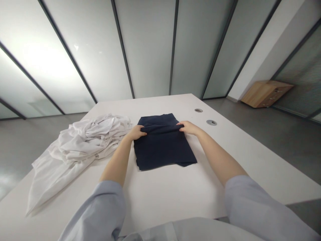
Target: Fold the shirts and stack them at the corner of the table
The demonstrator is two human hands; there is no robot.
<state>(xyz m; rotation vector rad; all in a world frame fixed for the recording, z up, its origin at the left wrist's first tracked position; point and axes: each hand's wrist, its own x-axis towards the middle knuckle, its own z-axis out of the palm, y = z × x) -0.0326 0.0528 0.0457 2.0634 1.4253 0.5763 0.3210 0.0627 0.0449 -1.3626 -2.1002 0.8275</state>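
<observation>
A dark navy garment (164, 149), folded into a rough rectangle, lies flat on the white table. Its exact kind does not show. My left hand (136, 132) pinches the left end of a fold that runs across the cloth, thumb on the near side. At the other end of this fold, my right hand (187, 127) grips the edge between thumb and fingers. The fold is raised slightly between both hands, and the far part of the cloth lies flat behind it.
Left of the navy cloth, a loose heap of white garments (92, 139) spreads to the table's left edge. Two round cable grommets (211, 123) sit in the tabletop (240, 160) on the right. A wooden cabinet (265, 93) stands on the floor beyond, near frosted glass panels (150, 43).
</observation>
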